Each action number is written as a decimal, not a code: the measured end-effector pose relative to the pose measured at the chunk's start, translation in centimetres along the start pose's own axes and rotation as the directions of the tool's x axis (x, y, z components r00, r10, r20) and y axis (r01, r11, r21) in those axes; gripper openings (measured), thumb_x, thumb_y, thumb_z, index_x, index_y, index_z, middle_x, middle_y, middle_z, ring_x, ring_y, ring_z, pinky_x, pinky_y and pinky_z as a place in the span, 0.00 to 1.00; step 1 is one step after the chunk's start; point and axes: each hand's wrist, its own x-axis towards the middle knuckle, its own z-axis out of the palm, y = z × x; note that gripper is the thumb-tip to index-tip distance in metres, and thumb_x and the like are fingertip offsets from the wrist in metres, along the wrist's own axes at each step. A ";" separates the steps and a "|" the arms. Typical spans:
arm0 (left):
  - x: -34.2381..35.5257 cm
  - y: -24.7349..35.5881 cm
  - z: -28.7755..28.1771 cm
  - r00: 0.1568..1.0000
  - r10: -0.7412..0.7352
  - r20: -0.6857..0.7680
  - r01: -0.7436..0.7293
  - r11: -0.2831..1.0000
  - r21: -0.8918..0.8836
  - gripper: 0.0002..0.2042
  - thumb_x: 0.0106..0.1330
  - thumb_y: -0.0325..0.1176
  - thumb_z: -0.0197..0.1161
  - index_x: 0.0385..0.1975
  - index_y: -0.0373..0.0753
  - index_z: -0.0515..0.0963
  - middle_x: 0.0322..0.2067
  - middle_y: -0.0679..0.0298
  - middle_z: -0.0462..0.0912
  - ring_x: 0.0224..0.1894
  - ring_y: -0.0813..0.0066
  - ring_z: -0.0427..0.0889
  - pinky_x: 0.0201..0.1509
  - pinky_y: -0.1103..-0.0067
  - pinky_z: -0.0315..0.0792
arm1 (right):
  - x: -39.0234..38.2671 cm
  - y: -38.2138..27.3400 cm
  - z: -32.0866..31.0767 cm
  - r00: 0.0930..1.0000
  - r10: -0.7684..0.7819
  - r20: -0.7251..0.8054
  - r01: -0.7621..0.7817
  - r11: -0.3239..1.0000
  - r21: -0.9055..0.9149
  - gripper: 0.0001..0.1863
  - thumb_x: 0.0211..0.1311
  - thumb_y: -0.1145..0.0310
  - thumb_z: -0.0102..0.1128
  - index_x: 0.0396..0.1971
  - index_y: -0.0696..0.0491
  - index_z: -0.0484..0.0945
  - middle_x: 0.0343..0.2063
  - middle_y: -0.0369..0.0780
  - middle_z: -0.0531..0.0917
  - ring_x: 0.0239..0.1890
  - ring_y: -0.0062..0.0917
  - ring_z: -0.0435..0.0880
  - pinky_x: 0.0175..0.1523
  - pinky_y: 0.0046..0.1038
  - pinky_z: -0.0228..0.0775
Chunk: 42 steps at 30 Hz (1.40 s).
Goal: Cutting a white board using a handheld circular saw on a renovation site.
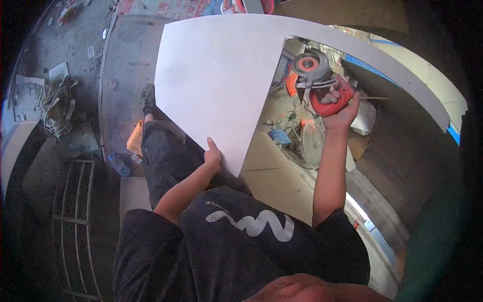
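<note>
A large white board (216, 75) lies in front of me, with a long narrow strip running off its upper right side. My left hand (212, 155) is closed on the board's lower edge, thumb on top; the other fingers are hidden. To the right of the board's slanted edge, my right hand (343, 111) grips the red handle of a handheld circular saw (313, 68). The saw has a grey guard and a round hub with an orange-red ring. It is held above the gap between the board's wide part and its strip.
Below the saw are a pale round bucket (313, 145), cords and loose clutter. An orange block (135, 137) lies by my left leg. Farther left are a heap of cables (59, 108) and a metal frame (75, 220). Several other sheets lean at the right.
</note>
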 end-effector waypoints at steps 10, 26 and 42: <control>2.2 -1.2 -0.8 0.999 0.018 0.045 -0.020 0.999 0.048 0.53 0.68 0.74 0.35 0.58 0.15 0.68 0.54 0.42 0.79 0.56 0.49 0.79 0.59 0.65 0.71 | 2.4 1.4 -0.6 0.992 -0.114 -0.057 0.119 0.990 0.080 0.34 0.73 0.38 0.38 0.50 0.57 0.73 0.25 0.32 0.73 0.27 0.20 0.71 0.34 0.23 0.69; -2.0 0.7 -0.8 0.994 0.061 0.092 -0.068 0.995 0.076 0.51 0.69 0.73 0.34 0.59 0.16 0.68 0.55 0.43 0.79 0.58 0.51 0.79 0.61 0.65 0.70 | 7.0 2.0 0.9 0.976 -0.088 -0.198 0.134 0.964 0.229 0.35 0.70 0.32 0.30 0.29 0.51 0.69 0.20 0.32 0.71 0.23 0.24 0.70 0.47 0.37 0.74; -5.9 3.1 -0.6 0.997 0.069 -0.035 -0.056 0.961 0.272 0.52 0.69 0.74 0.33 0.49 0.15 0.75 0.41 0.42 0.84 0.44 0.53 0.84 0.49 0.63 0.74 | 6.4 3.2 2.6 0.940 -0.105 -0.326 0.187 0.955 0.231 0.31 0.75 0.43 0.26 0.34 0.53 0.73 0.20 0.35 0.72 0.22 0.26 0.72 0.39 0.42 0.79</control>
